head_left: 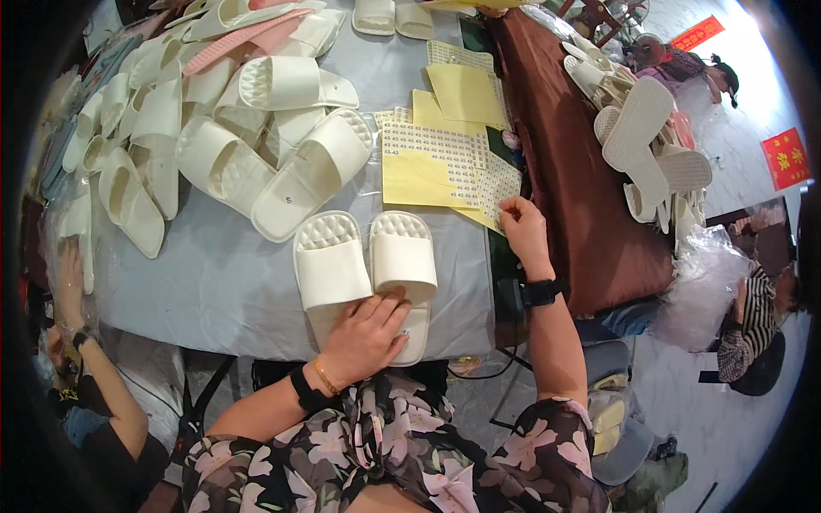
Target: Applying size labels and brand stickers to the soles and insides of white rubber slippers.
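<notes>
Two white slippers with quilted footbeds, a left slipper (332,269) and a right slipper (404,261), lie side by side at the near edge of the table. Across their lower footbeds rests my left hand (363,333), its fingers outstretched toward the straps and its thumb apart. My right hand (526,229) pinches at the edge of a small-label sticker sheet (496,184); whether a single label is between the fingertips is too small to tell. Beside it are yellow-backed sticker sheets (419,179), overlapping one another.
A pile of white slippers (222,167) with a pink one (244,41) fills the table's left. More slippers (637,128) lie on a brown-covered surface (590,248) at right. A co-worker's hand (70,282) is at far left. Other people sit at right.
</notes>
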Demonstrator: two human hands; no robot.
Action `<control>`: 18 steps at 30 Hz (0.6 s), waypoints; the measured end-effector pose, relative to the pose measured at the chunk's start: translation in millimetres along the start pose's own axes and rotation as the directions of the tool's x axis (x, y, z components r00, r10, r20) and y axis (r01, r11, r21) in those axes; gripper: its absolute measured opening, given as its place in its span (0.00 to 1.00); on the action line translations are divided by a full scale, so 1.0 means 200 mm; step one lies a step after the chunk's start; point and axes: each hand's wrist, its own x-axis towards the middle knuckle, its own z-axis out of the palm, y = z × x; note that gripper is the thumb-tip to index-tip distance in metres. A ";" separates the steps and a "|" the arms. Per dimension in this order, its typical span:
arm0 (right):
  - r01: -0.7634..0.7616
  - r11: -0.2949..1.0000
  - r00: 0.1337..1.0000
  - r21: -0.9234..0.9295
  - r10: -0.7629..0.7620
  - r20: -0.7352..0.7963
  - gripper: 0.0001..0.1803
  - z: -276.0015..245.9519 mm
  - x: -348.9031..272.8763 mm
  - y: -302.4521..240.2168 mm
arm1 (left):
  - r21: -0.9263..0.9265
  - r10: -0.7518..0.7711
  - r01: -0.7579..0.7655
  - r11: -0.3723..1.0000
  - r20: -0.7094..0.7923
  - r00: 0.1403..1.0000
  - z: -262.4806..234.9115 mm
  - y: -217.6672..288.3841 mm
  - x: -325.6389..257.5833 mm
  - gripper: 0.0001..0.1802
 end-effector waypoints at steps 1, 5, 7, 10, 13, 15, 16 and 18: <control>0.010 1.000 1.000 -0.028 -0.009 0.010 0.08 0.00 -0.02 0.00 | -0.001 -0.001 0.001 1.000 0.001 1.000 0.00 0.00 0.00 0.27; 0.016 0.998 1.000 -0.059 -0.016 0.009 0.07 0.03 -0.06 0.00 | -0.013 0.000 0.000 1.000 -0.003 1.000 0.00 0.00 0.00 0.27; 0.008 0.997 1.000 -0.075 -0.007 0.004 0.07 0.05 -0.07 0.00 | -0.018 0.004 -0.004 1.000 -0.001 1.000 0.00 0.00 0.01 0.27; 0.030 0.993 0.999 -0.118 -0.027 0.028 0.07 0.07 -0.07 0.01 | -0.035 -0.002 0.002 0.999 0.006 1.000 0.00 0.00 0.01 0.27; -0.035 0.995 0.999 -0.098 0.038 0.026 0.07 0.08 -0.07 0.01 | -0.037 -0.002 0.002 0.999 0.000 1.000 -0.01 0.00 0.01 0.27; -0.022 0.995 0.999 -0.101 0.026 0.034 0.07 0.08 -0.07 0.01 | -0.036 -0.001 0.001 0.999 -0.002 1.000 -0.01 0.00 0.01 0.27; -0.002 0.994 0.999 -0.109 0.006 0.034 0.07 0.08 -0.06 0.01 | -0.036 0.001 -0.001 0.999 -0.002 1.000 -0.01 0.00 0.01 0.27; -0.019 0.996 0.999 -0.084 0.023 0.050 0.06 0.09 -0.06 0.02 | -0.026 0.004 -0.005 1.000 -0.017 1.000 -0.01 0.00 0.01 0.27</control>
